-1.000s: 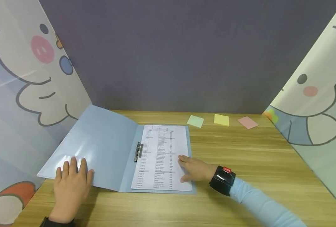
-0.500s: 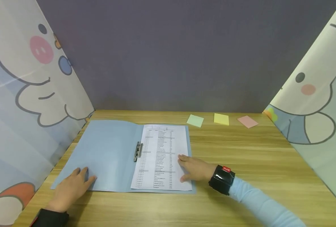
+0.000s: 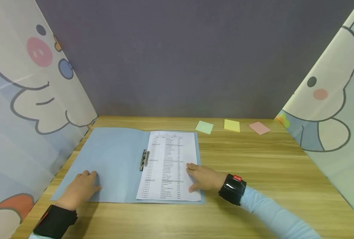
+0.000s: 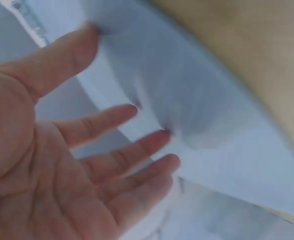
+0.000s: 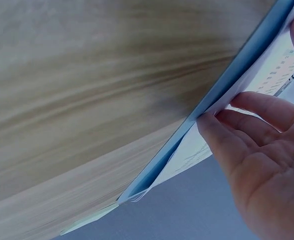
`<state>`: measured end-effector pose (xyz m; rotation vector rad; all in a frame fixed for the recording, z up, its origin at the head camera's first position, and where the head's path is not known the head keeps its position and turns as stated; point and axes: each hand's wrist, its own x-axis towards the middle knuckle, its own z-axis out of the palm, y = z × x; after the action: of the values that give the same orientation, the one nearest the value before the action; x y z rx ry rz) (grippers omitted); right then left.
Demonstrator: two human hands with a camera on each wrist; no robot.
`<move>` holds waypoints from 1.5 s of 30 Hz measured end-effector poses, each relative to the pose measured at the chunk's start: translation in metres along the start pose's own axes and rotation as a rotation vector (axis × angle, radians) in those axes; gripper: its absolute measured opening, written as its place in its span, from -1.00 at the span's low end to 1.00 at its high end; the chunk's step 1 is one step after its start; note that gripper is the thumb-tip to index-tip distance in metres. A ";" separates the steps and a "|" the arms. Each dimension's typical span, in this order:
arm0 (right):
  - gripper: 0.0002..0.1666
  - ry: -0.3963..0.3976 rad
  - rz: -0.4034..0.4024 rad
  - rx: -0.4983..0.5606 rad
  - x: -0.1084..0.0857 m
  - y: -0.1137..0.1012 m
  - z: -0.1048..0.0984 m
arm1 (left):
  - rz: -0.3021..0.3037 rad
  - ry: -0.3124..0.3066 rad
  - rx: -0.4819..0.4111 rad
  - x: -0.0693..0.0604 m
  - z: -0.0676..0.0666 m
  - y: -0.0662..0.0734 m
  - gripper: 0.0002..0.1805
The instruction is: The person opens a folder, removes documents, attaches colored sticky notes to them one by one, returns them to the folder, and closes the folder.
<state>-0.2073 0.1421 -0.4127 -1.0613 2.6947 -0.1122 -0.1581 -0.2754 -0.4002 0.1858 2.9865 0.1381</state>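
A blue folder lies open and flat on the wooden table, a metal clip near its fold. Printed sheets lie on its right half. My left hand rests at the lower left of the cover; in the left wrist view that hand has its fingers spread, fingertips at the blue surface. At the sheets' right edge lies my right hand, its fingertips on the paper. The right wrist view shows this hand with relaxed fingers touching the sheets near the folder's edge.
Green, yellow and pink sticky notes lie in a row toward the table's back right. A dark panel stands behind the table, with cartoon-printed panels on both sides.
The folder's left cover has come down from a raised slant to flat. My left hand moved with it and now lies at its lower left. The right hand has stayed on the sheets.
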 end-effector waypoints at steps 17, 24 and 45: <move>-0.03 0.014 -0.015 -0.024 -0.005 0.001 0.000 | 0.173 -0.162 -0.069 0.084 -0.015 0.093 -0.09; -0.02 0.014 -0.005 -0.013 -0.002 0.001 0.004 | 0.209 -0.206 -0.063 0.099 -0.013 0.110 -0.14; -0.47 0.157 0.343 1.374 0.018 0.057 -0.024 | 0.224 -0.127 -0.022 0.098 -0.005 0.124 -0.25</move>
<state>-0.2632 0.1712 -0.4022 -0.1372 2.0042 -1.6729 -0.2409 -0.1408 -0.3969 0.5065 2.8286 0.1760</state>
